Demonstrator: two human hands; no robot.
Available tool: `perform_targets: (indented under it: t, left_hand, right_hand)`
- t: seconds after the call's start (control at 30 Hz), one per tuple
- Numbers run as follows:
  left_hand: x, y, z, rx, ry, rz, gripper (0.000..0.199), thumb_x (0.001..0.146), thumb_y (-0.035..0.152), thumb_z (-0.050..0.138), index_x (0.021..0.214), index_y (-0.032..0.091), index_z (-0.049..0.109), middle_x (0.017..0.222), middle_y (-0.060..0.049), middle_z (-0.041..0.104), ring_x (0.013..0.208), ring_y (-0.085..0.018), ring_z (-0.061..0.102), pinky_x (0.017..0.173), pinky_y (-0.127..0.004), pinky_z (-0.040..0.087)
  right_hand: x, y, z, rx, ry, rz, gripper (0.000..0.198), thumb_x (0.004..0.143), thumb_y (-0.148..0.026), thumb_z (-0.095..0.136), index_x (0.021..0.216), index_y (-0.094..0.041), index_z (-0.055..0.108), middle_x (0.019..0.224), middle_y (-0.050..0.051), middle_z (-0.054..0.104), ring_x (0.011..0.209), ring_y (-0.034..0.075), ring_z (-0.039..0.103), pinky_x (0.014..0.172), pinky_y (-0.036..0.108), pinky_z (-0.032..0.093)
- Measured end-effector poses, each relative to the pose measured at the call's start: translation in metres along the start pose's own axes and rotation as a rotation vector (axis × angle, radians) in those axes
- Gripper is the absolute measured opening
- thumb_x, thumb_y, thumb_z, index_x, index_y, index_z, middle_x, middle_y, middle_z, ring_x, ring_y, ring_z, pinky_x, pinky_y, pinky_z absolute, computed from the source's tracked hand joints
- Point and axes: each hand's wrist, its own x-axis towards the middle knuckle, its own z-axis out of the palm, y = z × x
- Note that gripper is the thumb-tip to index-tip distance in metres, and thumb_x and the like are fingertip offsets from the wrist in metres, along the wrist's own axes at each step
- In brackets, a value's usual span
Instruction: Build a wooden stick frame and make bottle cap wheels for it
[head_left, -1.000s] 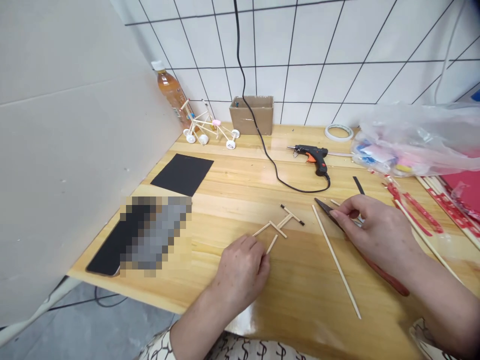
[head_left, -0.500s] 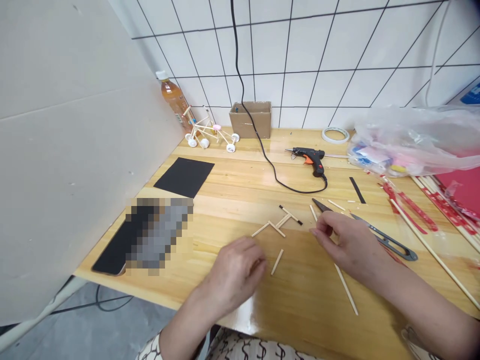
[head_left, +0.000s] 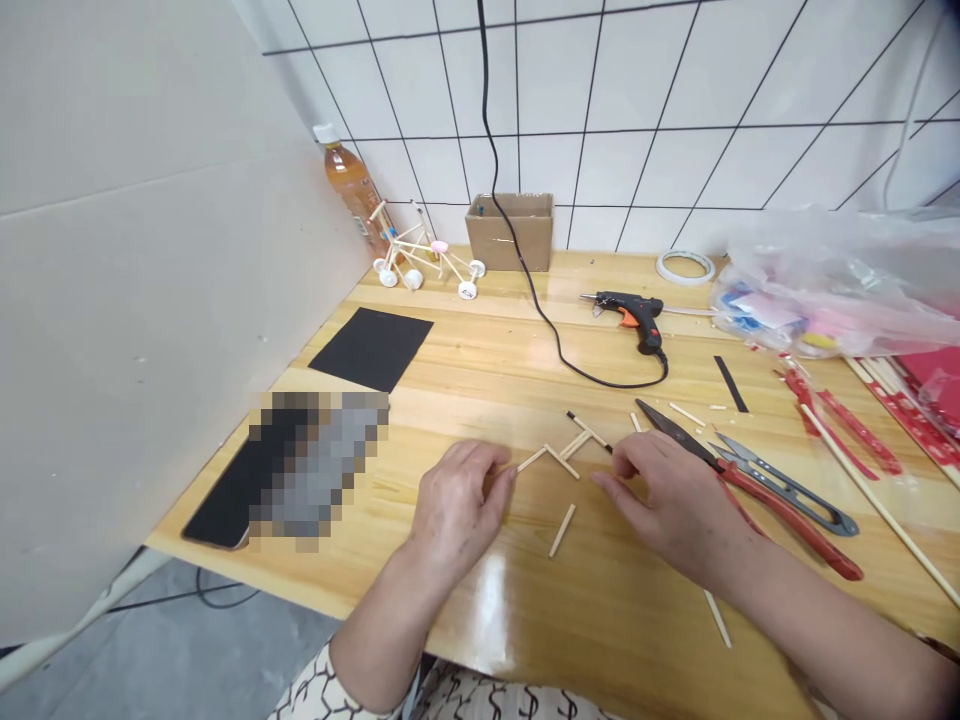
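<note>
A small wooden stick frame (head_left: 562, 452) lies on the table, with black tips on its far crosspiece. At its left end, the thumb and fingers of my left hand (head_left: 457, 510) close on a thin stick. My right hand (head_left: 664, 495) is at the other side, thumb and fingers apart, its fingertips by the right black tip. Nearer to me lies a short loose stick (head_left: 562, 531). A longer stick (head_left: 718, 620) runs partly under my right forearm. Red-handled pliers (head_left: 787, 510) and grey thread snips (head_left: 799, 492) lie right of that hand.
A black glue gun (head_left: 634, 313) with its cable lies farther back. Behind are a tape roll (head_left: 685, 266), a cardboard box (head_left: 510, 240), a stick model with white wheels (head_left: 427, 250) and a bottle (head_left: 352, 190). Black sheet (head_left: 371, 348) and phone (head_left: 251, 480) lie left; plastic bags (head_left: 832, 280) right.
My left hand has moved up to the stick frame's left end and closed there. My right hand has shifted down, nearer the black tip, uncovering the pliers. The view has shifted slightly.
</note>
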Motion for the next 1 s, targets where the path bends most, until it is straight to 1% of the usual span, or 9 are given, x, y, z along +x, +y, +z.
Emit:
perform_targets:
  t: [0.13,0.27,0.4,0.53,0.6,0.7,0.8,0.9,1.0]
  left_hand:
    - [0.000,-0.001,0.000,-0.021,0.019,0.023,0.009,0.083,0.020,0.051,0.081,0.018,0.059,0.079,-0.004,0.064,0.077,-0.018,0.058,0.068,-0.029,0.046]
    - [-0.004,0.001,0.001,-0.058,0.028,0.074,0.010,0.085,0.019,0.050,0.080,0.017,0.058,0.075,-0.004,0.061,0.073,-0.017,0.056,0.067,-0.028,0.045]
    - [-0.013,0.011,0.003,-0.090,-0.011,0.226,0.012,0.086,0.015,0.048,0.079,0.015,0.058,0.072,-0.004,0.059,0.070,-0.016,0.053,0.062,-0.027,0.043]
    - [-0.021,0.024,0.004,-0.052,-0.096,0.408,0.017,0.086,0.012,0.046,0.074,0.015,0.057,0.067,-0.003,0.057,0.064,-0.015,0.048,0.058,-0.026,0.040]
    - [-0.024,0.029,0.004,-0.042,-0.109,0.459,0.017,0.086,0.012,0.046,0.074,0.015,0.057,0.065,-0.003,0.056,0.062,-0.015,0.046,0.056,-0.026,0.039]
    - [-0.028,0.032,0.005,-0.042,-0.112,0.503,0.016,0.086,0.013,0.046,0.075,0.014,0.058,0.066,-0.003,0.056,0.062,-0.015,0.045,0.055,-0.026,0.039]
    - [-0.030,0.034,0.005,-0.026,-0.133,0.525,0.017,0.086,0.013,0.045,0.074,0.014,0.058,0.065,-0.003,0.056,0.063,-0.015,0.045,0.055,-0.026,0.039]
    - [-0.030,0.034,0.004,-0.005,-0.151,0.532,0.019,0.087,0.014,0.045,0.072,0.014,0.057,0.065,-0.003,0.055,0.063,-0.015,0.045,0.055,-0.026,0.039]
    - [-0.028,0.034,0.002,0.014,-0.144,0.542,0.021,0.087,0.014,0.044,0.072,0.014,0.057,0.064,-0.003,0.055,0.061,-0.015,0.045,0.054,-0.026,0.038]
  right_hand:
    - [-0.001,0.001,-0.011,0.057,0.025,0.040,0.020,0.081,-0.016,0.047,0.065,-0.022,0.035,0.059,-0.003,0.047,0.055,0.012,0.045,0.052,0.024,0.036]
    - [-0.003,0.006,-0.027,0.084,0.033,0.133,0.019,0.082,-0.021,0.047,0.066,-0.023,0.038,0.057,-0.004,0.050,0.049,0.011,0.045,0.048,0.023,0.035]
    - [-0.004,0.009,-0.043,0.094,0.062,0.188,0.015,0.082,-0.031,0.051,0.070,-0.023,0.050,0.058,-0.003,0.058,0.048,0.012,0.051,0.047,0.025,0.038]
    - [-0.005,0.010,-0.054,0.111,0.111,0.256,0.025,0.080,-0.043,0.055,0.064,-0.024,0.059,0.057,-0.002,0.063,0.046,0.013,0.054,0.044,0.025,0.038]
    - [-0.006,0.012,-0.058,0.112,0.140,0.308,0.029,0.077,-0.048,0.057,0.061,-0.024,0.061,0.055,-0.001,0.064,0.044,0.013,0.054,0.042,0.026,0.037]
    - [-0.010,0.017,-0.064,0.099,0.201,0.371,0.034,0.075,-0.054,0.058,0.064,-0.023,0.063,0.057,0.000,0.065,0.048,0.015,0.055,0.043,0.026,0.037]
    - [-0.013,0.020,-0.073,0.082,0.242,0.372,0.036,0.078,-0.055,0.054,0.065,-0.022,0.060,0.054,-0.002,0.059,0.047,0.013,0.051,0.044,0.025,0.036]
    - [-0.015,0.017,-0.084,0.071,0.306,0.334,0.037,0.086,-0.047,0.045,0.060,-0.021,0.050,0.049,-0.004,0.047,0.045,0.010,0.042,0.045,0.023,0.032]
    - [-0.020,0.019,-0.093,0.076,0.407,0.375,0.038,0.089,-0.042,0.042,0.058,-0.021,0.043,0.050,-0.004,0.040,0.045,0.009,0.036,0.045,0.024,0.028]
